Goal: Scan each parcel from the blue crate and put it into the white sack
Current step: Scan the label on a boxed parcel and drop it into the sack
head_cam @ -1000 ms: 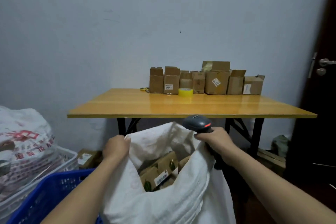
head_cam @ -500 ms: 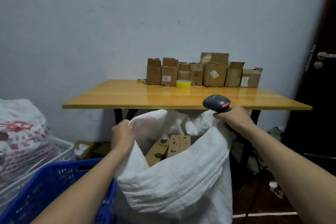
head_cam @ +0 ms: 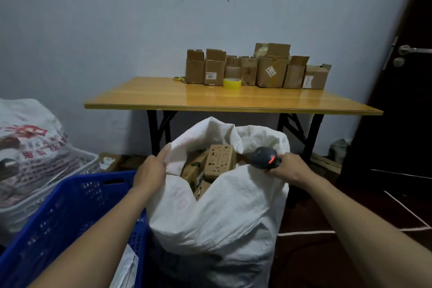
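white sack [head_cam: 222,217] being gripped by left hand [head_cam: 152,168] | scanner [head_cam: 265,158] being clasped in right hand [head_cam: 289,168] | mouth being spread, likely for parcels [head_cam: 219,162]

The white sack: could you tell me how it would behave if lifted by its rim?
Probably floppy: the white sack creases and sags between the left hand and right hand. Likely heavy: cardboard parcels fill it near the mouth.

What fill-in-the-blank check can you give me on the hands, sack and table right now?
The right hand grips a dark ____ at the rim of the white sack. The left hand holds that sack open beside the ____ crate. On the table, a roll of ____ tape sits before cardboard boxes.
Missing: scanner; blue; yellow.
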